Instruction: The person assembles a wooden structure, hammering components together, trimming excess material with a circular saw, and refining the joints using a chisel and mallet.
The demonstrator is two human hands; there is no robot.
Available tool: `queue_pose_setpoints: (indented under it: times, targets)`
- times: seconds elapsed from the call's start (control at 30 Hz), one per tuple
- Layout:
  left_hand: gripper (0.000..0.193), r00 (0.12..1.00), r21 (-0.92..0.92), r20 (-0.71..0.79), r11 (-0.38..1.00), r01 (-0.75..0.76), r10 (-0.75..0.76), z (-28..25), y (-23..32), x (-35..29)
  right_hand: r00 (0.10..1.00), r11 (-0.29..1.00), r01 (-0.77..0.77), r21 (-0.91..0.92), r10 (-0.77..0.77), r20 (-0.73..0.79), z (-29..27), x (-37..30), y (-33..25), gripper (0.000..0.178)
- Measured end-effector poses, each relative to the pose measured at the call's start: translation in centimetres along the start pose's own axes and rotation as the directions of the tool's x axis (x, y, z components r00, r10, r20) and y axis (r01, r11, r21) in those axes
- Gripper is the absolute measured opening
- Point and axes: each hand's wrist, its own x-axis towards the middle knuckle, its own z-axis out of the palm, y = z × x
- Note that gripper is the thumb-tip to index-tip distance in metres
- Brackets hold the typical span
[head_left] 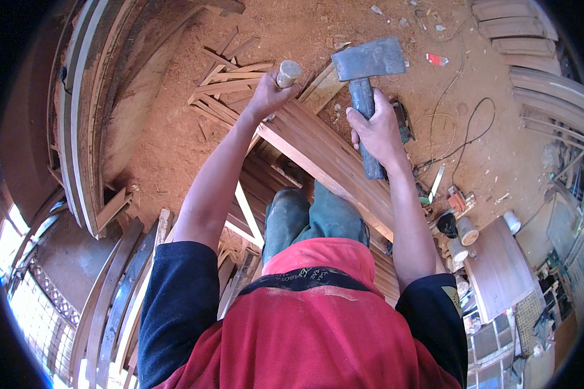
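My left hand [270,95] is closed around the handle of a chisel [289,72], whose pale round butt end points up. Its blade is mostly hidden below my fist, over a long reddish wooden beam [292,136]. In my right hand [378,133] is a mallet [368,59] with a blocky grey head and a thick dark handle. The mallet's head is raised above the beam, to the right of the chisel and apart from it. Several such beams lie side by side, running diagonally in front of my legs [311,217].
Loose wood offcuts [230,81] lie beyond my left hand. Long curved-looking boards [87,123] stand at the left. On the right, a dark cable [464,142] loops over the dusty floor near cans [467,231] and a brown panel [499,266]. Wooden panels [512,26] are stacked at far right.
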Motion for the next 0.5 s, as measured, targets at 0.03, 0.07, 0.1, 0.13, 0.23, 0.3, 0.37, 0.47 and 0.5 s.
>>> queue_pose_setpoints:
  times: [0.03,0.07,0.1,0.13,0.23,0.3,0.37,0.47,0.5]
  targets:
    - [0.020,1.000,0.009,0.007,1.000,0.010,-0.010,-0.1,-0.1,0.0,1.000,1.000,-0.001,0.005,0.001,0.001,0.1,0.0,0.0,0.023]
    - [0.020,1.000,-0.001,0.012,1.000,0.018,-0.017,-0.2,-0.2,-0.1,1.000,1.000,-0.002,0.009,0.002,0.002,0.1,0.0,0.0,0.023]
    - [0.020,1.000,-0.012,0.017,1.000,0.025,-0.025,-0.2,-0.4,-0.1,1.000,1.000,-0.004,0.013,0.004,0.003,0.2,0.0,0.0,0.023]
    - [0.020,0.999,-0.025,0.025,0.999,0.031,-0.031,-0.1,-0.2,-0.1,1.000,1.000,-0.002,0.012,0.002,0.000,0.2,-0.1,0.1,0.023]
    - [0.018,1.000,0.008,0.004,1.000,0.001,-0.001,0.0,0.3,0.0,1.000,1.000,0.002,0.007,-0.002,-0.004,0.2,-0.1,0.1,0.022]
    - [0.016,0.998,-0.076,0.060,0.997,-0.001,0.005,0.1,-0.3,-0.3,1.000,1.000,0.006,0.001,-0.006,0.000,0.1,-0.3,-0.4,0.022]
    - [0.014,0.998,-0.123,0.064,0.992,-0.002,0.010,0.0,-1.1,-0.6,0.998,0.998,0.057,0.008,-0.056,-0.020,-0.1,-0.5,-1.8,0.022]
    - [0.007,0.999,-0.210,-0.036,0.977,0.016,-0.024,-0.9,-1.8,-0.1,0.990,0.990,0.133,0.044,-0.130,-0.053,-0.8,-0.6,-4.1,0.022]
    - [0.007,0.998,-0.224,-0.062,0.974,0.012,-0.026,-1.1,-2.0,-0.2,0.986,0.985,0.159,0.060,-0.155,-0.065,-0.9,-0.6,-4.5,0.023]
